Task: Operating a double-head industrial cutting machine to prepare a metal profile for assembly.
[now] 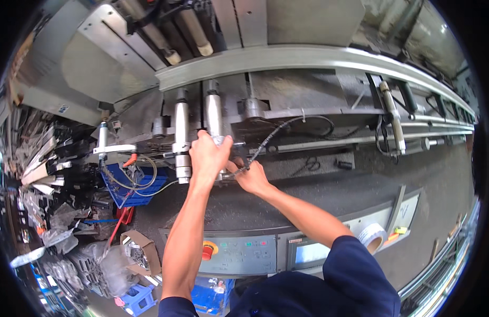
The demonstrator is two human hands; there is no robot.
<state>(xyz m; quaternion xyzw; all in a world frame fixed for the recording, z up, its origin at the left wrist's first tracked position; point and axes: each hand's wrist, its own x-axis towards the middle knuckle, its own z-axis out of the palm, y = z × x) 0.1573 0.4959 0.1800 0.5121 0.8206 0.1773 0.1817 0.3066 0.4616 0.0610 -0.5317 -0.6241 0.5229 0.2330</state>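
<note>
Silver cylinder [214, 112]: our left hand [209, 155] pinches it; our right hand [252, 177] is by the black cable [265, 142], grip we can't tell.

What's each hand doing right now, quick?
Left hand: closed around a silver cylinder.
Right hand: fingers curled, near the dark hose; can't tell if it's holding anything.

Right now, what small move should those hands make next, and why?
Perhaps the right hand should ease the dark hose slightly aside. The hose runs down to that hand's fingers, close to the lower end of the silver cylinder where the left hand is placed, so space looks tight. What the right fingers grip is hidden, so that's only my judgement.
</note>
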